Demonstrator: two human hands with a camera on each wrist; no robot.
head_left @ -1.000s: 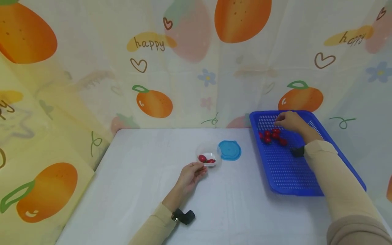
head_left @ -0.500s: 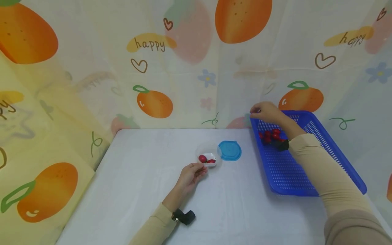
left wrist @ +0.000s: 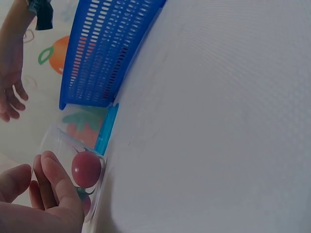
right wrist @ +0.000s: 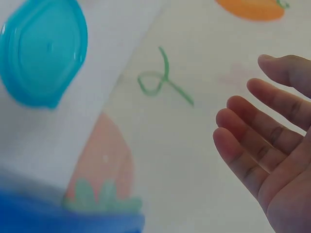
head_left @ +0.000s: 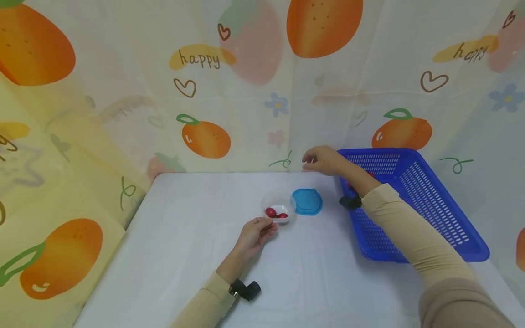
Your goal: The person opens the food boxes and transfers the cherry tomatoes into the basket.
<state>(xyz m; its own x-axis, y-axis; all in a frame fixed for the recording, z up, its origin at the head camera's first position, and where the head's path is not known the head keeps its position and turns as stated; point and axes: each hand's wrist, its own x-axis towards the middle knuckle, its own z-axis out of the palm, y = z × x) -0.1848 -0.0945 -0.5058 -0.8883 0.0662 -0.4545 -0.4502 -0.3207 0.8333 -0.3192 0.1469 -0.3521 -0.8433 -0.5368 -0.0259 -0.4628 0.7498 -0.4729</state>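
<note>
A small clear plastic container [head_left: 283, 219] stands on the white table with two red cherry tomatoes [head_left: 270, 212] inside. My left hand [head_left: 255, 238] rests at its near side; in the left wrist view the fingers lie against the wall and the thumb stands apart. Above the table's back edge hovers my right hand [head_left: 324, 160], left of the blue basket [head_left: 434, 196]. The right wrist view shows its fingers [right wrist: 243, 165] loosely bent, with nothing held. A blue lid [head_left: 307, 202] lies flat just right of the container. My right forearm mostly hides the tomatoes in the basket.
The perforated basket takes up the table's right side, its rim raised. A fruit-printed cloth [head_left: 246, 100] hangs upright behind the table and along the left. Each wrist wears a dark strapped-on camera [head_left: 246, 290].
My right hand has come out of the basket, over its far left corner, and moved left above the table's back edge. The left hand and the container have stayed put.
</note>
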